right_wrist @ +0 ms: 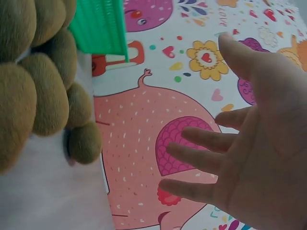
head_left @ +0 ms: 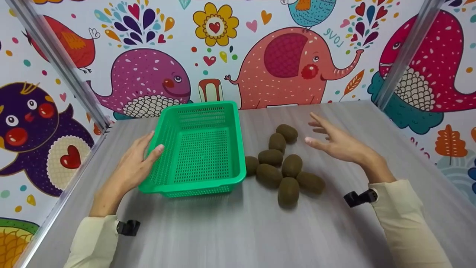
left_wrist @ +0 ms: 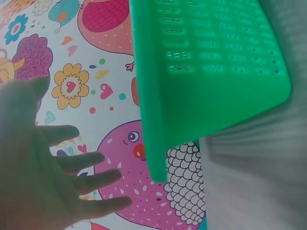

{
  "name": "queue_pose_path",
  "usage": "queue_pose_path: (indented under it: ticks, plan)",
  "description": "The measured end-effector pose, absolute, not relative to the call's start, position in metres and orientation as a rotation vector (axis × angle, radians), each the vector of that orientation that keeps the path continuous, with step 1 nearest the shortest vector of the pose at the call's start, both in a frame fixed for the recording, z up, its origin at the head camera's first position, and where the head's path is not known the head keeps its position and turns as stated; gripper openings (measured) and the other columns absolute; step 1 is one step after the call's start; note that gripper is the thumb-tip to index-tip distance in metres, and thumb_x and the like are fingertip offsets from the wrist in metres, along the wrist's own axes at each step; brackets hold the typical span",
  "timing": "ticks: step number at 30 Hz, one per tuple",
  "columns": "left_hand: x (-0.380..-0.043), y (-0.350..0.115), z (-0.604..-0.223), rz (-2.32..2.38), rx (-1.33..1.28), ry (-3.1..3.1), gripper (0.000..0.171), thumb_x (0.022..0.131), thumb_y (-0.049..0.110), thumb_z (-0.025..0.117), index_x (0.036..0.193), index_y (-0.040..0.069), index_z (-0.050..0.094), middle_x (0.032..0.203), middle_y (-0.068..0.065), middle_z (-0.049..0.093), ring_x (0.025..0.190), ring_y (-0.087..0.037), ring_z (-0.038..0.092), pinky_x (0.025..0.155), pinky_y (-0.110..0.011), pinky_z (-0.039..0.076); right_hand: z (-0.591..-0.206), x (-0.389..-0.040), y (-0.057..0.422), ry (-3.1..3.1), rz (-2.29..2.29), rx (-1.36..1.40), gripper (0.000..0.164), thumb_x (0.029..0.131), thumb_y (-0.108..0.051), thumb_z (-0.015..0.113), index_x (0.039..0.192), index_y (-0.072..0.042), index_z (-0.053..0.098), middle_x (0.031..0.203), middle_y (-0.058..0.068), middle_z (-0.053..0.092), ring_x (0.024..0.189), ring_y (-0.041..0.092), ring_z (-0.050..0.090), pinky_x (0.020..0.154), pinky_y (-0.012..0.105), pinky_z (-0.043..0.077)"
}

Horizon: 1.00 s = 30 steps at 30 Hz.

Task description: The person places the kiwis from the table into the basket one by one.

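A green plastic basket [head_left: 202, 156] with perforated walls stands on the table, nothing inside it. My left hand [head_left: 134, 162] is beside its left rim, fingers extended and thumb over the rim in the head view; the left wrist view shows the hand [left_wrist: 53, 167] spread, apart from the basket [left_wrist: 225, 86]. Several brown kiwifruit [head_left: 270, 175] lie in a loose cluster right of the basket. To their right, my right hand [head_left: 338, 143] hovers with fingers spread and nothing held. In the right wrist view this hand [right_wrist: 259, 143] faces the kiwifruit [right_wrist: 48, 91].
The grey wood-grain table [head_left: 230, 238] ends at a back wall [head_left: 256, 56] printed with cartoon animals. Metal posts [head_left: 61, 61] rise at the back corners. Each wrist carries a small black camera [head_left: 128, 227].
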<state>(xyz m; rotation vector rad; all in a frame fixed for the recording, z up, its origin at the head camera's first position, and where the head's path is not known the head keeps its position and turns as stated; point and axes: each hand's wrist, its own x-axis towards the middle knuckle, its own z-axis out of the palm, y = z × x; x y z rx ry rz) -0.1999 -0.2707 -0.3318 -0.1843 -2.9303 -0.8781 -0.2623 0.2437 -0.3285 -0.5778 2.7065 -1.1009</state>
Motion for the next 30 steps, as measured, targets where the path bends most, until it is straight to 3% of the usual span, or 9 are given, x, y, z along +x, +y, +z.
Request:
queue_pose_path:
  ticks: [3,7,11,19,23,26,30]
  plan:
    - [-0.197,-0.274,-0.337,-0.940,-0.144,-2.928,0.074,0.106,0.052,0.038,0.162,0.009,0.014,0.163,-0.029,0.017,0.149,-0.053,0.017,0.115,-0.075,0.016,-0.336,-0.258,0.247,2.665,-1.173,-0.598,0.082,0.099,-0.045,0.060,0.162,-0.024,0.012,0.161,0.016,0.032,0.148,0.042,0.032,0.118,0.066,0.026]
    - [-0.193,-0.278,-0.344,-1.021,-0.069,-2.920,0.074,0.107,0.052,0.035,0.161,0.006,0.013,0.159,-0.032,0.022,0.144,-0.054,0.028,0.111,-0.074,0.026,-0.346,-0.254,0.250,2.604,-1.238,-0.621,0.072,0.101,-0.034,0.059,0.160,-0.019,0.022,0.157,0.018,0.038,0.145,0.043,0.037,0.116,0.065,0.032]
    - [-0.190,-0.281,-0.353,-1.085,0.004,-2.883,0.072,0.108,0.050,0.033,0.160,0.002,0.017,0.153,-0.032,0.030,0.138,-0.052,0.039,0.109,-0.069,0.036,-0.355,-0.251,0.254,2.578,-1.232,-0.610,0.066,0.101,-0.034,0.060,0.157,-0.018,0.030,0.154,0.017,0.044,0.142,0.041,0.041,0.111,0.064,0.039]
    - [-0.191,-0.284,-0.364,-1.239,0.182,-2.841,0.068,0.109,0.044,0.033,0.158,0.000,0.020,0.153,-0.032,0.033,0.139,-0.049,0.038,0.112,-0.063,0.035,-0.373,-0.252,0.263,2.477,-1.195,-0.600,0.057,0.102,-0.036,0.058,0.151,-0.015,0.041,0.149,0.016,0.050,0.136,0.038,0.050,0.109,0.057,0.045]
    - [-0.194,-0.288,-0.370,-1.400,0.322,-2.793,0.070,0.109,0.047,0.024,0.157,-0.003,0.021,0.153,-0.034,0.034,0.142,-0.048,0.036,0.117,-0.060,0.030,-0.380,-0.251,0.265,2.451,-1.145,-0.567,0.055,0.100,-0.040,0.059,0.148,-0.014,0.046,0.147,0.018,0.051,0.130,0.034,0.055,0.107,0.053,0.048]
    - [-0.194,-0.289,-0.374,-1.474,0.415,-2.739,0.072,0.108,0.050,0.019,0.155,-0.004,0.028,0.150,-0.032,0.039,0.136,-0.043,0.040,0.116,-0.056,0.031,-0.383,-0.251,0.266,2.438,-1.104,-0.553,0.055,0.099,-0.040,0.060,0.145,-0.012,0.049,0.143,0.019,0.053,0.124,0.030,0.057,0.106,0.052,0.049]
    - [-0.192,-0.290,-0.378,-1.484,0.443,-2.714,0.070,0.108,0.049,0.022,0.150,-0.005,0.038,0.143,-0.029,0.045,0.124,-0.036,0.045,0.108,-0.051,0.036,-0.384,-0.251,0.267,2.413,-1.081,-0.539,0.056,0.097,-0.039,0.063,0.143,-0.009,0.050,0.139,0.019,0.054,0.121,0.028,0.057,0.104,0.051,0.050]
